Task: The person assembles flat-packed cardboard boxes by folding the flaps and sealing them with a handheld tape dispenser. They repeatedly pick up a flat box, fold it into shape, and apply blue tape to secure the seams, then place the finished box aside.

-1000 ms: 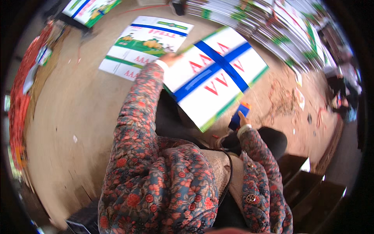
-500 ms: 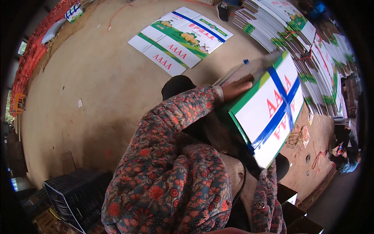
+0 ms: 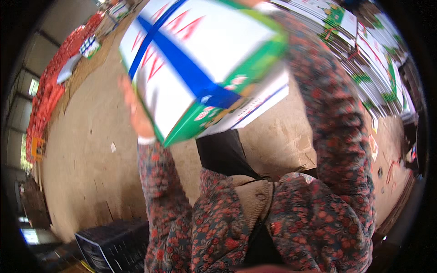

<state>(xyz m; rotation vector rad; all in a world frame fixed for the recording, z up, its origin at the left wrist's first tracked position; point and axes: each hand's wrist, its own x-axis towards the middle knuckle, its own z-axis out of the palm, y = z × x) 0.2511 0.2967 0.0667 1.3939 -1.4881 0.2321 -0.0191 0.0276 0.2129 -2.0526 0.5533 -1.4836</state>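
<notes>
Head view. We see a taped white-and-green carton (image 3: 227, 36) raised in the upper middle, above the person's lap and blurred by motion. Two bands of blue tape (image 3: 177, 59) cross on its white face, and one folds down over the green side. The left hand (image 3: 137, 113) lies along the carton's left edge, its fingers stretched upward; blur keeps us from telling how firmly they press. The right hand (image 3: 249, 2) is cut by the upper border at the carton's far edge, so we cannot tell the state of its fingers. The right floral sleeve (image 3: 327, 91) runs up beside the carton.

Compared with half a second earlier, when the carton leaned over the right side of the lap with the left hand on its upper edge, we find it shifted up and leftward, and the right arm now reaches forward. The printed cardboard sheet (image 3: 268, 101) on the floor, formerly in full view, is now largely covered by the carton. Stacked flat cartons (image 3: 359, 63) remain at upper right, red mesh sacks (image 3: 57, 77) at left, and a dark crate (image 3: 118, 248) at lower left.
</notes>
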